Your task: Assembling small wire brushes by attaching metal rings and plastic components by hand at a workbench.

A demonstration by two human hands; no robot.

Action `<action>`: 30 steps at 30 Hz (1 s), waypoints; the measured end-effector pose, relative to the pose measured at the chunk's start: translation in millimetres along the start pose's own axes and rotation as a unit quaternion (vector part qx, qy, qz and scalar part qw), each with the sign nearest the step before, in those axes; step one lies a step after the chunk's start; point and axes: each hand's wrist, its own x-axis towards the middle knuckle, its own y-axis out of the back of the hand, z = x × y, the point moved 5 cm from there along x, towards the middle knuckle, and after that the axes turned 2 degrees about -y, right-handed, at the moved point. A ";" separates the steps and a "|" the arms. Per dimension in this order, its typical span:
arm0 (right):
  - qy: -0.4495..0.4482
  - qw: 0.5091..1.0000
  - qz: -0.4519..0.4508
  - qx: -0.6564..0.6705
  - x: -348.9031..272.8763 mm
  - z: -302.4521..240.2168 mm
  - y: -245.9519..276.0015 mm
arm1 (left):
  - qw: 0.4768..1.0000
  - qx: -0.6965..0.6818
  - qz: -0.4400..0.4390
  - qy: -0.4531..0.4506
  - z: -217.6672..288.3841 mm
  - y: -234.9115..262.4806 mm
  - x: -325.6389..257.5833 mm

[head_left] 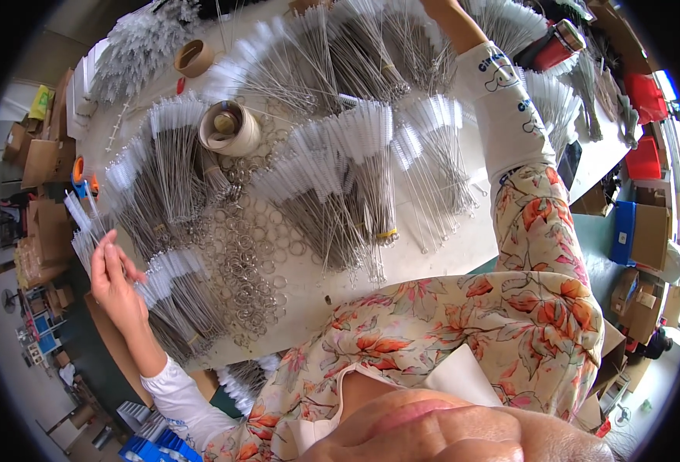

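My left hand (pixel 117 289) is over the left edge of the table, fingers stretched out and slightly bent, with nothing visible in them. Close beside it lies a bundle of wire-handled tube brushes (pixel 174 285) with white bristles. At the top edge of the picture my right hand (pixel 442 6) is mostly cut off, so its fingers are hidden; it reaches toward brushes at the far side. More brush bundles (pixel 332 177) cover the middle of the table, one tied with a yellow band (pixel 386 234). Loose metal rings (pixel 251 262) are heaped between the bundles.
Tape rolls (pixel 231 142) stand among the brushes, with a cardboard ring (pixel 194 58) farther back. A red tumbler (pixel 559 48) is at the far right. White bristle brushes (pixel 144 50) pile up at the far left. Cardboard boxes (pixel 51 231) and red bins (pixel 645 100) surround the white table (pixel 463 246).
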 end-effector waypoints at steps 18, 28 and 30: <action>0.088 0.926 0.068 -0.360 -54.6 -59.3 36.2 | 0.978 -0.143 -0.100 0.113 -3.3 -35.1 -77.7; -0.029 0.908 -0.361 0.210 -308.3 -100.9 -106.7 | 0.943 -0.192 -0.210 -0.169 70.7 -189.6 -127.1; -0.001 0.948 -0.319 -0.020 -349.3 -109.5 -112.1 | 0.941 -0.095 -0.129 -0.297 70.9 -189.6 -139.0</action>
